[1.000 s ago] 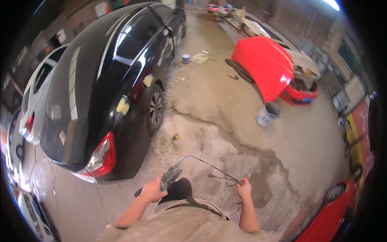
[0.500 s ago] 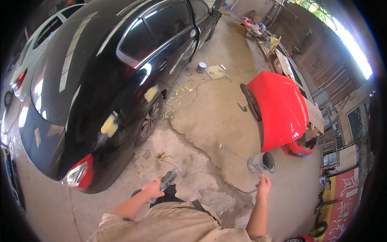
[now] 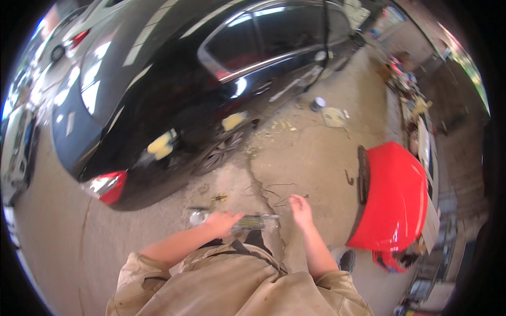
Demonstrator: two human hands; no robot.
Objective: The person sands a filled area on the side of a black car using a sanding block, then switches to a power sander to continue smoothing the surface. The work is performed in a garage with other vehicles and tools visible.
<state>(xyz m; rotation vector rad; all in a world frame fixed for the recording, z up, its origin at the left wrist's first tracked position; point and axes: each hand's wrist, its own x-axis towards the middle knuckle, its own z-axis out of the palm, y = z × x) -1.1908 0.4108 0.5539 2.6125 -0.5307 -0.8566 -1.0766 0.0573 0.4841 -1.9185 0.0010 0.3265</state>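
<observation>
My left hand (image 3: 223,224) is closed around a long, narrow grey tool (image 3: 249,221) with a dark lined strip along its middle. A clear rounded end sticks out on the left and a thin tip on the right; its exact kind cannot be made out. My right hand (image 3: 301,211) is raised just beyond the tool's tip, fingers blurred but looking stretched, with nothing plainly held. Thin dark cords (image 3: 280,185) show close to its fingertips. A black car (image 3: 138,109) stands ahead to the left, with pale yellow filler patches (image 3: 161,145) on its rear side.
A red car hood (image 3: 396,197) stands at the right. Partly behind my right forearm is a grey bucket (image 3: 347,260). A small yellow-black item (image 3: 219,198) lies on the cracked concrete floor. Farther off are a small can (image 3: 318,104) and a yellow-stained board (image 3: 335,117).
My view has turned, so the car and hood sit farther right. The left hand has swung the tool from upright to crosswise, and my right hand has come in closer to it.
</observation>
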